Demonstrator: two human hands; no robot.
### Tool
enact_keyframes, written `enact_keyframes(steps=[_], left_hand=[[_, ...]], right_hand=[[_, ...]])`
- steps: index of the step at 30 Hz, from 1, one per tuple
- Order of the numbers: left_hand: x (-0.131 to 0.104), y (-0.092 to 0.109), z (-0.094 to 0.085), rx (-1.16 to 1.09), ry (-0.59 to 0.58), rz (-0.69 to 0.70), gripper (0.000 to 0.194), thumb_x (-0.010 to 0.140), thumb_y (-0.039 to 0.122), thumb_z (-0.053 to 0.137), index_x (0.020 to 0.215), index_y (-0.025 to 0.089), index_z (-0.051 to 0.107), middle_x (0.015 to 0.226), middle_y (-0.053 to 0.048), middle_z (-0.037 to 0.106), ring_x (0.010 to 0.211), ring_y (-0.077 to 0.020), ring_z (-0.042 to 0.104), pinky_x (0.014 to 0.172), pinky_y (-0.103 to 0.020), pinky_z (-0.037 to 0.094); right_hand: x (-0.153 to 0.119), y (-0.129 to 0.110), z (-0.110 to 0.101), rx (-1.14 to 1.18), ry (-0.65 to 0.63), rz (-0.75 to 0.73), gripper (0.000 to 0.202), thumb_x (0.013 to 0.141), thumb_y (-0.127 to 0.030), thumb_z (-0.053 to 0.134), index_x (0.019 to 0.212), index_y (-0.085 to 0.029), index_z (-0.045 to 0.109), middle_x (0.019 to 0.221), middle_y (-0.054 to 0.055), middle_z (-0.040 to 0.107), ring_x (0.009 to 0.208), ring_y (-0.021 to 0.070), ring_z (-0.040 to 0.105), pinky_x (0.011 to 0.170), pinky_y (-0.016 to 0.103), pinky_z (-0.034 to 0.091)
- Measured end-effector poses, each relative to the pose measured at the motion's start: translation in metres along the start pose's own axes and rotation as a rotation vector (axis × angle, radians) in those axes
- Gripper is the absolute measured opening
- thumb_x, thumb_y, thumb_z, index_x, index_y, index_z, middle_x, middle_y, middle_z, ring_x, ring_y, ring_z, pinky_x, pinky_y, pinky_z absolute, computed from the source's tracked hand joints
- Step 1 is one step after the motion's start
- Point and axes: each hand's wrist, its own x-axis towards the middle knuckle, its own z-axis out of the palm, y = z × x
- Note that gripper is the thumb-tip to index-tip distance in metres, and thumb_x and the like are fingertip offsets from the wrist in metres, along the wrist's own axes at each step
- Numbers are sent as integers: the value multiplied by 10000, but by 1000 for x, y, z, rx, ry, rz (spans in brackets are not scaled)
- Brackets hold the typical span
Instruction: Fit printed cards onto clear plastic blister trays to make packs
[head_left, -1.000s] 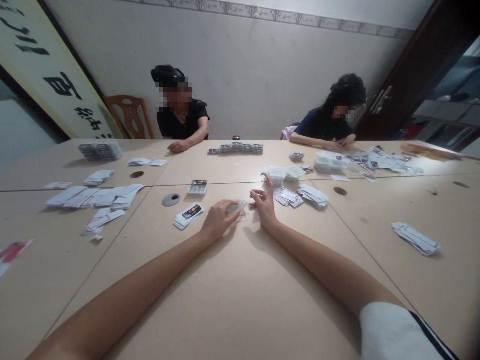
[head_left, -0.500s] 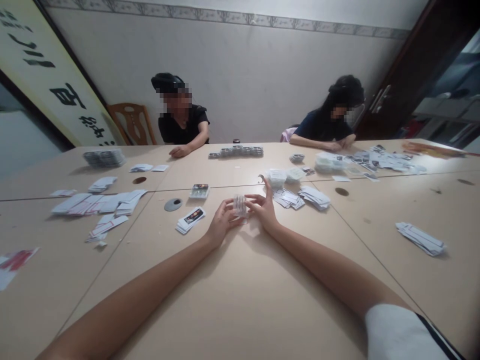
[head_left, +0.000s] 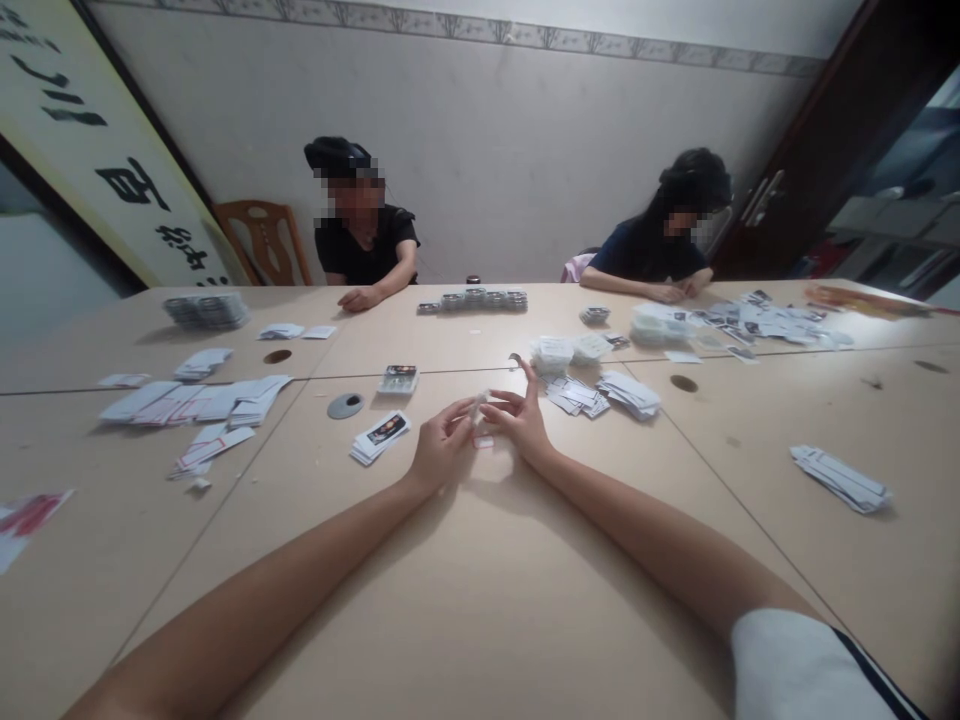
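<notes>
Over the table's middle, my left hand (head_left: pixel 442 442) pinches a small clear plastic case (head_left: pixel 478 408) from its left side. My right hand (head_left: pixel 521 418) closes thumb and fingers on the case's right side, its index finger raised. On that raised fingertip sits a small curved grey piece (head_left: pixel 514 360), too small to name. Just beneath the case shows a white label with a red border (head_left: pixel 484 442); whether it is held or lies on the table I cannot tell. Left of my hands are a stack of white cards with a dark printed one on top (head_left: pixel 382 437) and a filled clear case (head_left: pixel 397 379).
Stacked clear cases (head_left: pixel 553 355) and white card piles (head_left: pixel 628 394) stand beyond my right hand. More white cards (head_left: pixel 195 403) spread on the left. Another card stack (head_left: pixel 840 478) lies far right. Two people (head_left: pixel 366 240) sit across the table (head_left: pixel 480 600), near rows of filled cases (head_left: pixel 480 300).
The clear case has turned in my hands from facing me to nearly edge-on. The red-bordered label has come into sight below it. Both hands stay in nearly the same place.
</notes>
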Motion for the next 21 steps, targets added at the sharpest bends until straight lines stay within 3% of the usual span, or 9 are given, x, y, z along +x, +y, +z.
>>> enact_keyframes(steps=[6,9,14,21], left_hand=[[-3,2,0,222,7,114,392,910,402,621,1201,165,733,1240,-118,737,1138,-307,702,949,-413,589],[-1,1,-5,329,-3,183,369,932,393,592,1174,161,748,1185,-118,758,1064,-295,730,901,-401,601],[1,1,-11,520,-27,310,337,956,347,538,1150,184,759,1182,-107,760,1102,-282,714,996,-420,543],[1,0,-12,688,-68,396,395,1004,361,452,1203,153,723,1226,-135,739,1131,-269,709,1000,-393,542]], right_hand=[[-1,-1,1,47,-12,55,1171,605,-382,911,1524,-321,189,1054,44,673,978,255,755,952,458,595],[-3,-3,2,55,-24,71,1144,596,-374,917,1500,-330,217,1021,21,670,925,249,762,919,464,611],[-7,0,3,59,6,107,1093,645,-402,896,1487,-362,199,992,-5,658,831,224,763,840,467,640],[-7,4,3,89,-5,114,1111,652,-363,899,1510,-352,195,946,-13,668,794,214,764,803,419,647]])
